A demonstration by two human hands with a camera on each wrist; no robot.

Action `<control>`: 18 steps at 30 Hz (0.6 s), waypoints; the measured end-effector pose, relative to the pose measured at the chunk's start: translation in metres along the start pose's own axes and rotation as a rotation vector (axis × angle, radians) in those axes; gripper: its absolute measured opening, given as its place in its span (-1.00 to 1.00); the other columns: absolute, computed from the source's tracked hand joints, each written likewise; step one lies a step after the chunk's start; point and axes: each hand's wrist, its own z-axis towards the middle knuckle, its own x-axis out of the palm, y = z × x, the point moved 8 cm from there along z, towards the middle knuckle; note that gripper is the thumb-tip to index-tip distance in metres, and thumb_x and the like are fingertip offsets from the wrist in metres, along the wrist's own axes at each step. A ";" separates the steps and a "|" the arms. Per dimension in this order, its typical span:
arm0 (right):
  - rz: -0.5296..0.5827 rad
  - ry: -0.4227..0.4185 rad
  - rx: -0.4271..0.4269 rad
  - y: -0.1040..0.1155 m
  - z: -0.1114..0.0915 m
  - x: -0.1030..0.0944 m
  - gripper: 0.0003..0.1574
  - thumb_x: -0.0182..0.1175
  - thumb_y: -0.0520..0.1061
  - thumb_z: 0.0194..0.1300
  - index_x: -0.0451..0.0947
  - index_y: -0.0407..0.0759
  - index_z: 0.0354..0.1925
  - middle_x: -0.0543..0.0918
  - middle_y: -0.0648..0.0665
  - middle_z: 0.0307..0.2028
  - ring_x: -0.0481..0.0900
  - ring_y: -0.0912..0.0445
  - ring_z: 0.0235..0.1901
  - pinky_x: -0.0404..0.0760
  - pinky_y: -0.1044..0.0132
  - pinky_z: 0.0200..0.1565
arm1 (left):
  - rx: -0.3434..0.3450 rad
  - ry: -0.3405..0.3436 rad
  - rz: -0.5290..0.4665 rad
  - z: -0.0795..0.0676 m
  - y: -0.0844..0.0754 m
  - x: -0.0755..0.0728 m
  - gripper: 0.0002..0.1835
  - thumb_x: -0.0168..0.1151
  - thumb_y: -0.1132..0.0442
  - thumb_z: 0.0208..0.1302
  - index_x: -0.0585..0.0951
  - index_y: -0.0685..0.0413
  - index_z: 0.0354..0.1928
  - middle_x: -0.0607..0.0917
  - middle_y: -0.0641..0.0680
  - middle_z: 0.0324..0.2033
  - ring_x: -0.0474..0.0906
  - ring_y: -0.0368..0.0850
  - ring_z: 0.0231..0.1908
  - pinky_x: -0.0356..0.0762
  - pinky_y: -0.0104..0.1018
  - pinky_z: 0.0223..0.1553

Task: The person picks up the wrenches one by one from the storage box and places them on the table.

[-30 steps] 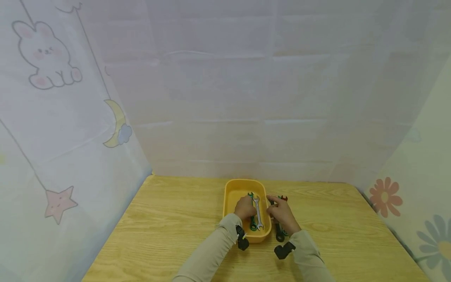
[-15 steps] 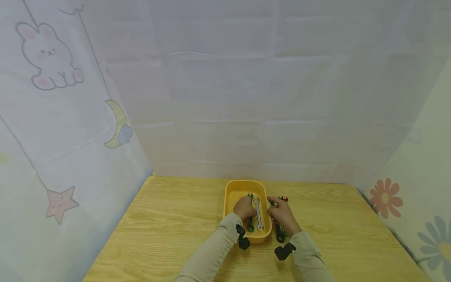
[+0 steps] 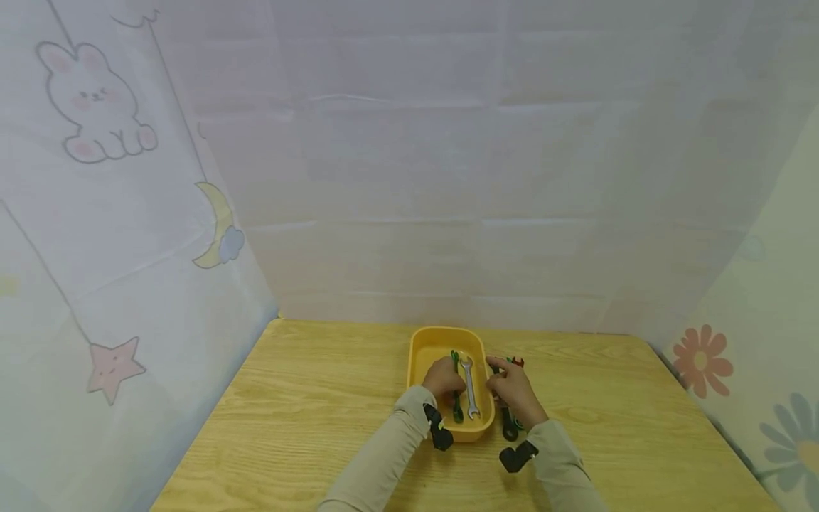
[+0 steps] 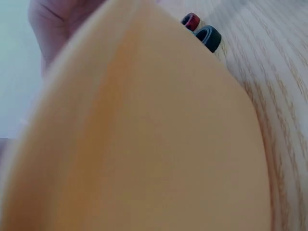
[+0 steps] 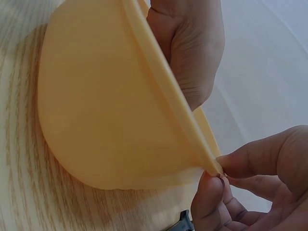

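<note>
My feed shows the left hand (image 3: 443, 378) clamped on a green wrench (image 3: 457, 412) inside the yellow bin (image 3: 432, 347), right hand (image 3: 515, 390) pinching its rim (image 5: 176, 96).

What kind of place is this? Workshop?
Probably a small staged corner rather than a workshop: a creased pale backdrop stands behind the wood-grain table, and a cartoon bunny and red flower are printed at the sides. Only the wrenches hint at workshop.

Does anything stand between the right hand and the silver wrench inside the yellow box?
Yes: the yellow box's right wall; the right hand pinches its rim. Over the rim, nothing visible blocks the silver wrench.
</note>
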 end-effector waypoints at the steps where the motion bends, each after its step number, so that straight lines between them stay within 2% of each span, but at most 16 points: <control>1: 0.000 0.001 0.000 0.000 0.000 0.000 -0.25 0.02 -0.41 0.05 0.25 -0.18 0.27 0.48 -0.26 -0.52 0.35 -0.03 -0.64 0.45 0.05 -0.59 | -0.008 0.014 -0.013 0.000 0.001 0.001 -0.86 0.21 0.48 -0.22 0.51 0.18 -0.76 0.52 0.14 -0.87 0.43 -0.06 -0.88 0.35 -0.31 -0.86; 8: -0.013 -0.004 -0.004 -0.002 0.000 0.000 -0.26 0.03 -0.40 0.06 0.25 -0.17 0.27 0.50 -0.31 -0.47 0.38 -0.08 -0.61 0.47 0.06 -0.59 | -0.023 0.069 -0.094 0.002 0.007 0.003 -0.91 0.17 0.52 -0.19 0.53 0.24 -0.68 0.54 0.14 -0.83 0.40 -0.11 -0.91 0.41 -0.26 -0.85; 12: -0.016 -0.003 -0.004 -0.002 0.001 0.000 -0.25 0.03 -0.40 0.06 0.25 -0.18 0.27 0.52 -0.34 -0.43 0.40 -0.14 -0.58 0.48 0.04 -0.57 | -0.043 0.089 -0.137 0.002 0.010 0.003 -0.84 0.18 0.53 -0.17 0.46 0.19 -0.71 0.50 0.10 -0.82 0.39 -0.11 -0.90 0.41 -0.27 -0.84; 18: -0.031 -0.017 -0.004 -0.002 0.002 -0.001 -0.25 0.03 -0.39 0.04 0.26 -0.18 0.26 0.51 -0.27 -0.55 0.40 -0.21 -0.58 0.49 0.02 -0.57 | -0.084 0.104 -0.203 0.002 0.014 0.001 -0.77 0.20 0.55 -0.16 0.38 0.13 -0.68 0.44 0.07 -0.81 0.38 -0.10 -0.89 0.42 -0.27 -0.84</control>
